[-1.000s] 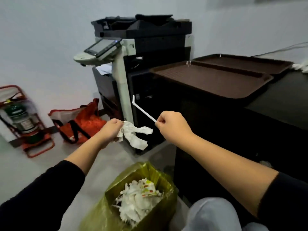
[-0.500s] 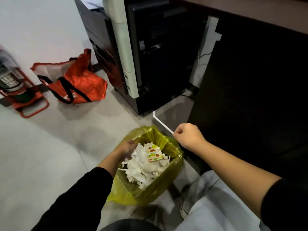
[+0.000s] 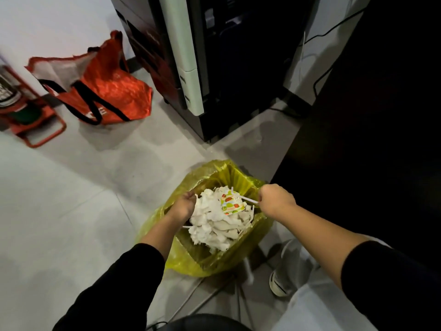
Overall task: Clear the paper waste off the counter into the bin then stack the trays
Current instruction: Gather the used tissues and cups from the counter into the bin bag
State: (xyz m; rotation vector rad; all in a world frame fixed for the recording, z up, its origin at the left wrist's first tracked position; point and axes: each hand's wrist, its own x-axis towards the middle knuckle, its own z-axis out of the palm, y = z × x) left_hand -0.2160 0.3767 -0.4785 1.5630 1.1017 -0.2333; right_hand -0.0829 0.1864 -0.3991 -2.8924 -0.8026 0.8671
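**Both hands at the bin**

The right hand (image 3: 276,199) pinches a white straw (image 3: 248,199) in curled fingers, its tip over the paper waste (image 3: 214,223) heaped in the yellow-lined bin (image 3: 241,177). The left hand (image 3: 182,207) presses into the heap; its fingers are hidden, grip unclear.

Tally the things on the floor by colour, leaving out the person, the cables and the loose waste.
Yellow-green: 1, the lined bin
Orange-red: 2, the bag and the metal stand
Black and white: 1, the copier
Total: 4
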